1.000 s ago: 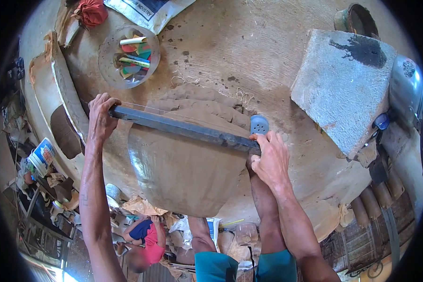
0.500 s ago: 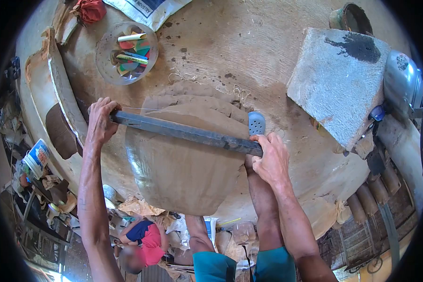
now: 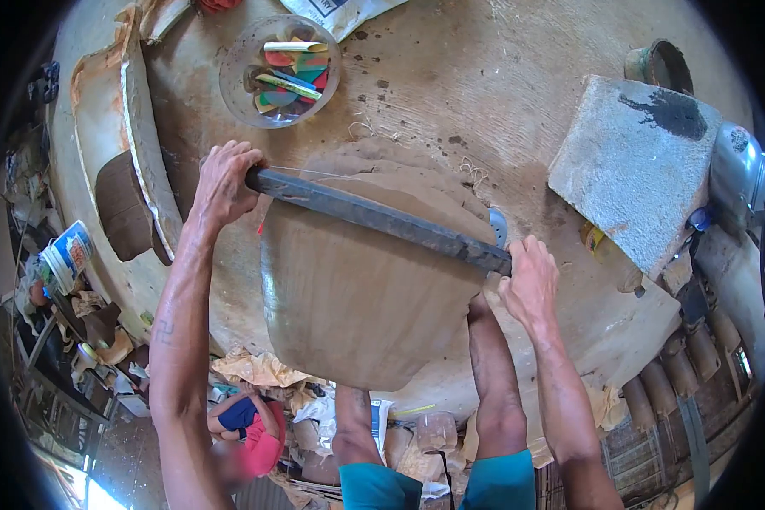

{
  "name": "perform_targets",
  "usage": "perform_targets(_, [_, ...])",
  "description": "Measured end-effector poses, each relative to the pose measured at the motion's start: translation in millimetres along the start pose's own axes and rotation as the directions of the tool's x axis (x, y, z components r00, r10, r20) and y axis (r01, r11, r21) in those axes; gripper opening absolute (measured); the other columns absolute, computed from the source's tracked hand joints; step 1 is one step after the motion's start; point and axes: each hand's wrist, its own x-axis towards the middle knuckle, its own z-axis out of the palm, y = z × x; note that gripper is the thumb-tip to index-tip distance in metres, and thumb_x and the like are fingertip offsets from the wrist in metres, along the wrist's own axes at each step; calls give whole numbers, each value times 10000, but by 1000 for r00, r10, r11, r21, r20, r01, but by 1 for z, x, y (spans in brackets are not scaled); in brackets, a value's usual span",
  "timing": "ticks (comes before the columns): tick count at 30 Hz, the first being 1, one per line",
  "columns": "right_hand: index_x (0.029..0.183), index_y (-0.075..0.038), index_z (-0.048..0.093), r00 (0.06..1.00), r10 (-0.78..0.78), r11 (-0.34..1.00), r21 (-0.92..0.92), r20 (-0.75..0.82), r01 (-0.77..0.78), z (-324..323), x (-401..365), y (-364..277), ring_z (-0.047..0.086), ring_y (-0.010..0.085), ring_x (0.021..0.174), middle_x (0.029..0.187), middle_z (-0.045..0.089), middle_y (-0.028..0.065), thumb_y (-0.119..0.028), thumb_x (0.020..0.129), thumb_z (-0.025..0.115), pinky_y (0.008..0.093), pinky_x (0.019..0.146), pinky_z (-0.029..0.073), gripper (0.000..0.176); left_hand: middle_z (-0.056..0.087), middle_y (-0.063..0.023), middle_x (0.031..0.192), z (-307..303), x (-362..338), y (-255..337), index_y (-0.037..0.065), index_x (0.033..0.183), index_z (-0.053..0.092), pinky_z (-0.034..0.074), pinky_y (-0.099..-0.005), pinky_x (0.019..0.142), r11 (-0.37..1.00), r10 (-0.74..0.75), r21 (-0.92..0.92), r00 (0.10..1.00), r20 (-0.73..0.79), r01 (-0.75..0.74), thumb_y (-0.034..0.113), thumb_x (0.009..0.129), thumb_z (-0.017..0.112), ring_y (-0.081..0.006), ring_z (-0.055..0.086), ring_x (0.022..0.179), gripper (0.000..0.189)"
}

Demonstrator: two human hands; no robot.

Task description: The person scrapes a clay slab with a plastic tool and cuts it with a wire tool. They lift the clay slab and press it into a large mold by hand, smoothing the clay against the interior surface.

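Note:
A long dark bar [image 3: 382, 219] lies slantwise over a smooth brown clay slab [image 3: 357, 297], its left end farther from me. My left hand [image 3: 227, 183] is closed round the bar's left end. At the right end my right hand [image 3: 531, 280] grips the bar with fingers and thumb. A thin thread [image 3: 319, 173] runs from near my left hand over the slab's far part. Beyond the bar the clay's far edge [image 3: 382, 161] is rough and layered. Part of a blue-grey clog [image 3: 498, 226] shows beside the slab's right edge.
A clear bowl [image 3: 234, 93] of water with coloured pieces stands at the back left. Curved moulds [image 3: 136, 144] lie further left. A pale block [image 3: 637, 161], a ring-shaped vessel [image 3: 671, 68] and a silver helmet [image 3: 735, 174] are at right. A person in red [image 3: 263, 442] is below left.
The camera view has shifted, so the slab and bowl appear further right. Both hands still hold the bar, which now slants slightly more. The clog is more hidden.

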Motion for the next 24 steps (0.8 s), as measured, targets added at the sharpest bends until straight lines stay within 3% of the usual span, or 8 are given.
perform_targets(6, [1043,-14,680,997,11,1000,-1,78,-11,-6,4,-4,620,401,1026,1009,613,179,-22,691,689,521,910,504,353,661,-88,919,7,-7,-4,102,925,706,494,-438,829,1000,3,-12,1000,-1,-3,-13,655,718,-330,654,966,293])
perform_targets(11, [970,-5,608,994,-12,999,50,112,6,1,-2,-4,597,456,1032,983,581,205,-23,685,599,570,875,483,286,675,-85,926,13,-27,-6,111,925,709,512,-444,834,1000,-15,-13,1000,24,16,-3,678,714,-330,663,959,272])
perform_targets(14, [992,-2,641,990,15,1000,10,138,-17,13,-11,-5,622,459,1049,1007,620,215,-52,702,650,570,898,508,295,677,-81,924,17,-35,-7,115,923,707,518,-444,834,1000,-13,-14,1000,15,13,-7,691,710,-326,667,959,263])
perform_targets(22, [963,2,617,976,92,994,44,199,-103,41,-46,-17,615,491,1057,1009,626,235,-45,682,620,604,871,484,285,688,-51,916,36,-77,-3,157,925,714,534,-451,811,1000,-9,8,1000,-1,9,44,694,743,-316,677,972,258])
perform_targets(24, [969,-2,617,975,103,992,54,195,-116,52,-58,-17,605,499,1031,1004,623,240,-42,670,622,609,853,468,302,659,-68,885,40,-85,1,126,904,681,515,-440,801,1000,-16,-20,1000,-16,15,-37,671,692,-318,665,947,284])
